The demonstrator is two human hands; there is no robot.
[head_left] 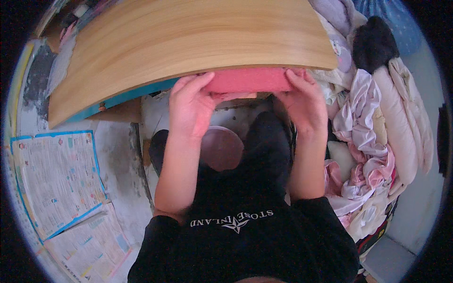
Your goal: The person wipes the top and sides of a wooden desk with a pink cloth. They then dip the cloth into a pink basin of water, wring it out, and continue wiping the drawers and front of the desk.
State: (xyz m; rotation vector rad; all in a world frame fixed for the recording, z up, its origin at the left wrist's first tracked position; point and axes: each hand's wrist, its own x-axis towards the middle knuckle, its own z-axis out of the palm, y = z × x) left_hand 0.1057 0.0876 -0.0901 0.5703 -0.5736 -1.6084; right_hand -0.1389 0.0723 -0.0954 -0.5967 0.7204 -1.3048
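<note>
A pinkish-red oblong thing, with a slightly fuzzy surface like folded cloth, lies just beneath the near edge of the wooden tabletop. My left hand grips its left end, thumb on top and fingers curled below. At the other end, my right hand holds it the same way. Its far side is hidden by the tabletop, and most of my fingers are out of sight underneath.
A teal strip shows under the tabletop at left. Below my hands is a round pinkish basin-like thing. Satin cloth and other bedding are heaped at right, beside a dark fluffy thing. Printed sheets lie at left.
</note>
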